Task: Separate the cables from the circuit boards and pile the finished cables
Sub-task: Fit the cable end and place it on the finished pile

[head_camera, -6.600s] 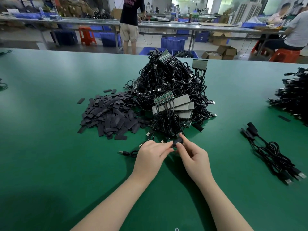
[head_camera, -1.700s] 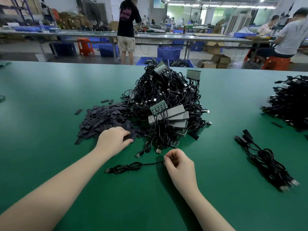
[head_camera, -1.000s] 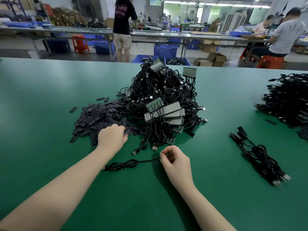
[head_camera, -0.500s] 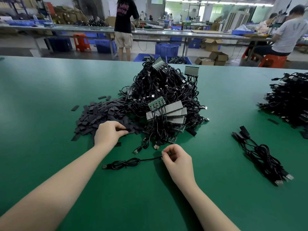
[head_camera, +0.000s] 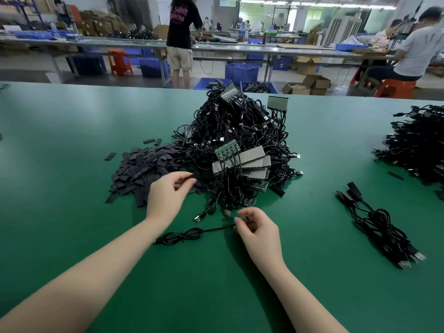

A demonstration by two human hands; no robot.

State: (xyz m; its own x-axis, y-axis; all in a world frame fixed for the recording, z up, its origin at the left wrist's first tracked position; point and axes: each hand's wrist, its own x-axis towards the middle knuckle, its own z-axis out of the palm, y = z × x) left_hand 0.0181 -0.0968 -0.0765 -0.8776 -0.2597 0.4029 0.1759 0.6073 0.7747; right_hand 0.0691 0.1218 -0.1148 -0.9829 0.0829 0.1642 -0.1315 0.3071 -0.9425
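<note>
A big heap of black cables with green circuit boards [head_camera: 240, 150] fills the middle of the green table [head_camera: 72, 145]. My right hand [head_camera: 258, 230] pinches the small board end of one loose coiled black cable [head_camera: 182, 236], which lies on the table toward the left. My left hand [head_camera: 168, 194] is raised at the edge of a pile of flat black sleeves [head_camera: 144, 171] and pinches one black sleeve [head_camera: 194, 176] between thumb and fingers. A small bundle of separated cables [head_camera: 379, 222] lies at the right.
A second large cable heap [head_camera: 418, 145] sits at the table's right edge. Behind the table stand other workbenches, blue crates [head_camera: 241, 73], cardboard boxes, a standing person [head_camera: 180, 39] and a seated person [head_camera: 413, 51].
My left hand has lifted off the sleeve pile with one sleeve pinched in its fingers. My right hand has stayed in place, holding the cable's end.
</note>
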